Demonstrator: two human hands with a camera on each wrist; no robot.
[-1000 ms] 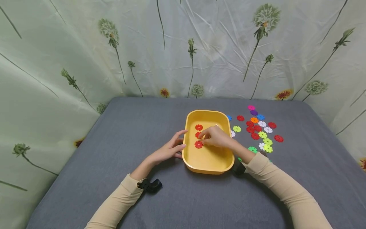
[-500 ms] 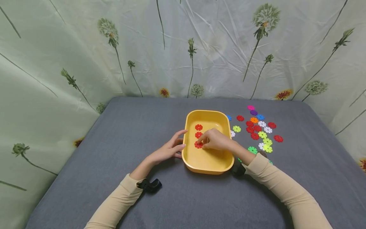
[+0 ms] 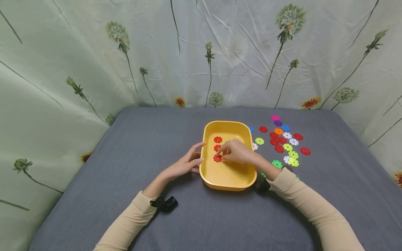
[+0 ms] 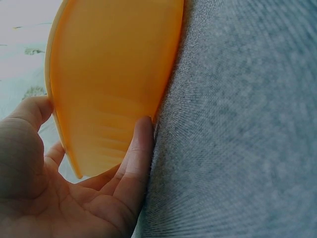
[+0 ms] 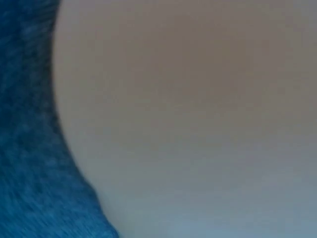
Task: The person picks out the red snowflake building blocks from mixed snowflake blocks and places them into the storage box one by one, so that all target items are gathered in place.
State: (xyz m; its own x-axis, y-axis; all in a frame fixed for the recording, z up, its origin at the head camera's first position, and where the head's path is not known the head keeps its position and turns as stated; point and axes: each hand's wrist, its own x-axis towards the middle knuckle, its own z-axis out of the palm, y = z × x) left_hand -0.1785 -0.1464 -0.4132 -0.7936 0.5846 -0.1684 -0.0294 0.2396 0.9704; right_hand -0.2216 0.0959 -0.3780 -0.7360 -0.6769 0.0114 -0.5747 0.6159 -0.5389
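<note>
Head view; left hand (image 3: 186,163), fingers extended, touched the yellow tub (image 3: 227,177), seemingly steadying it; right hand (image 3: 237,151) pinched the nearest red disc (image 3: 216,159) inside, apparently aligning it with two other discs (image 3: 217,139)

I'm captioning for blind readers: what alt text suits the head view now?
A person's right hand is inside a yellow, round-cornered rectangular tub, at the nearest of three flat red notched discs in a column; the left hand touches the tub's left side. Multicoloured notched discs lie right of it on grey cloth.
</note>
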